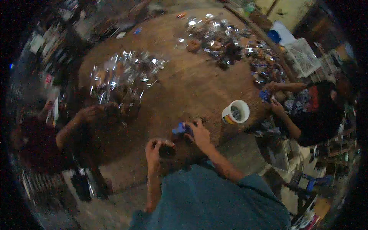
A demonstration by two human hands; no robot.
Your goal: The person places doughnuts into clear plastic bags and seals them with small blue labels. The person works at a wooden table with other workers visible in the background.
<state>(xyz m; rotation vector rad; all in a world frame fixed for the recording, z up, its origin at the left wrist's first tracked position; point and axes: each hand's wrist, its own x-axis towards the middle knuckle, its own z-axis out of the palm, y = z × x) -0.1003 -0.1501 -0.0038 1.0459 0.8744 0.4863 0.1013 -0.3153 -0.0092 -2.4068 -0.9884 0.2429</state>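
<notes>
Small blue piece sits at the near edge of the brown work surface, pinched in your right hand; fingers curled close around it, not open. Your left hand is curled around a dark item just beside it; the frame is dim and blurred, so what that item is I can't say.

Risks, as judgement: both grips are fingertip grips over the table edge, so a slip would likely drop the piece to the cluttered floor. The white mug stands near your right forearm (an elbow swing could tip it).

Counts: one blue piece in hand, one dark item, one mug. Two spreads of shiny clear wrappers, one at centre-left and one further off; single packets too blurred to count. Two other people, one on the left, one on the right handling something blue.
</notes>
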